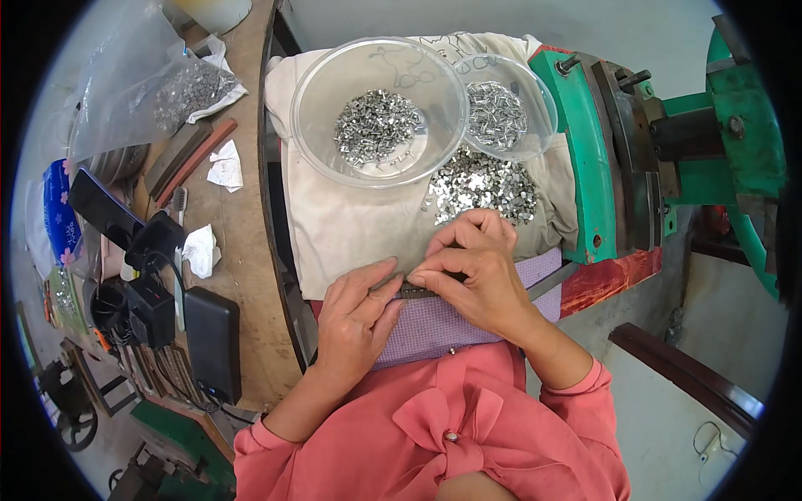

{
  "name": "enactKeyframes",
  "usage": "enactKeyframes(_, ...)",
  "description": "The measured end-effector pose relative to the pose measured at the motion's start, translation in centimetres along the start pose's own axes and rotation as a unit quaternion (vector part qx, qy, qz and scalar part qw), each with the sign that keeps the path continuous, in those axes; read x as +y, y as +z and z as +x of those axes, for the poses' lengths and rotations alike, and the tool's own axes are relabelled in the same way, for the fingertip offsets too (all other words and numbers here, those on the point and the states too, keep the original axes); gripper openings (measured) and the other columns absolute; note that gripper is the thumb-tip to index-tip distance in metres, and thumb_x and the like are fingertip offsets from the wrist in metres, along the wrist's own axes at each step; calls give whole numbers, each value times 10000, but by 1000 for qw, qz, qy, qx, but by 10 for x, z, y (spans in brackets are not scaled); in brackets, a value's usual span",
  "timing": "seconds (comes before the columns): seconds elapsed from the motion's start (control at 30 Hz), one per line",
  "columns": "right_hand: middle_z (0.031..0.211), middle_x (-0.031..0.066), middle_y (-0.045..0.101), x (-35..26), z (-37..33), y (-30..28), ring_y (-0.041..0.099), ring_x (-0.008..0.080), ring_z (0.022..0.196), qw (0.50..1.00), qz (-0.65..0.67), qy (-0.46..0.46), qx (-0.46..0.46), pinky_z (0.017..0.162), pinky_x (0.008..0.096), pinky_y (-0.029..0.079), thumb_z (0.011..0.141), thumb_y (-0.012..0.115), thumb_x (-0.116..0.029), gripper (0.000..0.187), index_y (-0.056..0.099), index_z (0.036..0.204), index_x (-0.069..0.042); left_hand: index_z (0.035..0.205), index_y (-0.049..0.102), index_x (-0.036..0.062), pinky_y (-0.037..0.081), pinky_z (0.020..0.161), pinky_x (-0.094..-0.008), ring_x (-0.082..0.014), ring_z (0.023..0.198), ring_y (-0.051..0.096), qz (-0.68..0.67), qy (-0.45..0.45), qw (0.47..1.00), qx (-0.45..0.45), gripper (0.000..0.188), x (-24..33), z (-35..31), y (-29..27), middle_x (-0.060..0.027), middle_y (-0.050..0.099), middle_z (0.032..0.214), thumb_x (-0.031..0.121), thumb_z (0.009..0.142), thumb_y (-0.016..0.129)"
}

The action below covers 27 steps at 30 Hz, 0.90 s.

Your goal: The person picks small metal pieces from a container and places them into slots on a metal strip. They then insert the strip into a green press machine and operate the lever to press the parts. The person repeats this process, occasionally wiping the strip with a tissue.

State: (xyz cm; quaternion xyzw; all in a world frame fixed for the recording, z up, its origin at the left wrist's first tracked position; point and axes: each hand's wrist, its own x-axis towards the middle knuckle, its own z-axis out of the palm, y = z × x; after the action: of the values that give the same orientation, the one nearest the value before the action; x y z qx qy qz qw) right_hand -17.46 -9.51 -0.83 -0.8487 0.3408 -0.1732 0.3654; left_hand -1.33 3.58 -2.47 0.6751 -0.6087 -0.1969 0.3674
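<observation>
Close in front of me, a narrow dark metal strip [412,292] lies level over a purple checked cloth [430,321]. My left hand [351,313] has its left end between thumb and forefinger. My right hand [472,271] is closed in a pinch at the strip's upper edge; whatever its fingertips hold is too small or hidden to make out. Just beyond the right hand, loose shiny flat metal bits [489,188] are heaped on a beige cloth [334,221]. Farther off, a large clear plastic bowl [313,154] contains small metal pieces, and a smaller clear bowl [539,134] contains thin metal pins.
A green machine [585,159] with dark metal parts stands close on the right. On the left, a wooden table [251,309] carries a black power bank [211,342], a phone [104,204], sharpening stones [194,159], crumpled tissues [200,250] and a plastic bag [125,83].
</observation>
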Motion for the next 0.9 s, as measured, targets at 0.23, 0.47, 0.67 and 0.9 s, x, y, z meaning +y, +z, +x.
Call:
enactKeyframes(0.23,947,-38,644,-3,3,5,483,233,1082,1000,-1,0,-20,1001,458,234,771,826,-284,148,802,802,-142,1029,728,1,533,876,-383,-312,1065,656,-13,-12,1000,4,302,-1,-1,0,-134,687,1235,13,740,814)
enactKeyframes(0.47,959,-42,638,-3,4,7,468,245,1094,1000,-20,-3,-23,1004,461,232,746,837,-297,164,805,799,-145,980,733,0,516,863,-388,-303,1033,664,-24,-13,999,20,269,-3,-2,3,-111,694,1219,21,725,816)
enactKeyframes(0.67,969,-42,633,-5,5,7,458,249,1106,999,-29,-1,-24,1007,462,233,744,839,-289,152,804,797,-151,1000,741,7,518,853,-388,-291,1013,666,-18,-7,1000,19,281,-3,0,1,-102,697,1207,25,729,815)
enactKeyframes(0.9,970,-42,630,-4,4,0,455,254,1118,998,-31,8,-45,1022,455,228,743,843,-278,142,814,821,-163,1022,746,2,532,828,-375,-280,969,663,-27,-5,999,22,285,-2,2,0,-98,694,1196,33,745,804)
